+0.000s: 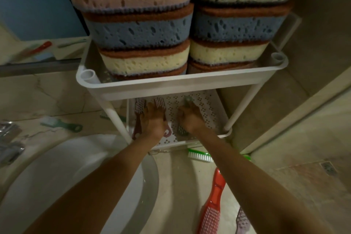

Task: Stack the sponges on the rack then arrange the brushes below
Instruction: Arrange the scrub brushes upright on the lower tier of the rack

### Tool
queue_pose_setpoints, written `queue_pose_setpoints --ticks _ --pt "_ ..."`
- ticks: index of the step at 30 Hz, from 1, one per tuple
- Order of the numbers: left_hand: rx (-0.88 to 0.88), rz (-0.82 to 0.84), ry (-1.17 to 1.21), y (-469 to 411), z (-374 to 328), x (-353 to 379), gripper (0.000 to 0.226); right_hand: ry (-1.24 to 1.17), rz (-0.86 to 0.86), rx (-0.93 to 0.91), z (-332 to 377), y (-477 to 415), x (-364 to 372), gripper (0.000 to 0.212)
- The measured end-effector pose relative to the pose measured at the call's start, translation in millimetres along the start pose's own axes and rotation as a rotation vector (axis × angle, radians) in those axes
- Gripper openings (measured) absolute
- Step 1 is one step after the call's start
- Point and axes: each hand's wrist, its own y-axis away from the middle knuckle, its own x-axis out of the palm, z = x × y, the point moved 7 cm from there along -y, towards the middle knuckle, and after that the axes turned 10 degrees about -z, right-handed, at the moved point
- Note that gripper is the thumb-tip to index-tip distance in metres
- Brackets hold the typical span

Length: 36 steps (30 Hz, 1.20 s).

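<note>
Two tall stacks of pink, blue and cream sponges fill the top tray of the white rack. On the perforated lower shelf lie a dark red brush at the left and a pink brush beside it. My left hand lies over the pink brush, its handle end showing below the palm. My right hand grips a grey-green brush on the shelf's middle. More brushes lie on the counter: a green one, a red one, a mauve one.
A white basin sits at the lower left with a chrome tap beside it. A teal brush lies on the marble counter left of the rack. A mirror stands behind; a wall corner closes in the right.
</note>
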Motion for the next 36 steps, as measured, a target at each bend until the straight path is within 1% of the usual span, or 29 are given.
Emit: queue_pose_setpoints --ticks 2,3,5,6,7,10,14,17,19,22,28,36 --pt "-0.041 -0.012 0.002 1 5 1 0.043 -0.019 0.008 0.071 -4 7 7 0.03" --pt "-0.087 -0.009 0.022 2 6 -1 0.048 -0.039 -0.031 0.079 -3 11 3 0.039" --pt "-0.169 0.006 0.089 4 7 -2 0.053 -0.088 -0.039 0.152 -9 11 4 0.057" --pt "-0.195 0.004 0.125 4 8 -3 0.053 -0.102 -0.04 0.166 -9 13 3 0.061" --pt "-0.218 0.006 0.151 6 9 -6 0.052 -0.104 -0.031 0.168 -8 14 6 0.058" --pt "-0.233 -0.02 0.187 6 15 -4 0.045 -0.106 0.021 0.134 3 20 9 0.035" --pt "-0.271 -0.024 0.228 10 21 -8 0.037 -0.186 0.002 0.074 20 22 6 0.028" --pt "-0.302 0.013 0.258 14 21 -14 0.037 -0.27 0.041 0.047 33 25 7 0.027" --pt "-0.289 0.025 0.262 14 22 -15 0.034 -0.339 0.055 0.036 40 25 9 0.024" --pt "-0.269 0.054 0.246 15 25 -14 0.029 -0.377 0.06 0.052 45 27 9 0.023" --pt "-0.263 0.064 0.271 20 22 -22 0.034 -0.342 0.056 0.107 42 27 13 0.043" --pt "-0.238 0.092 0.268 23 16 -28 0.036 -0.423 0.031 0.111 41 31 2 0.027"
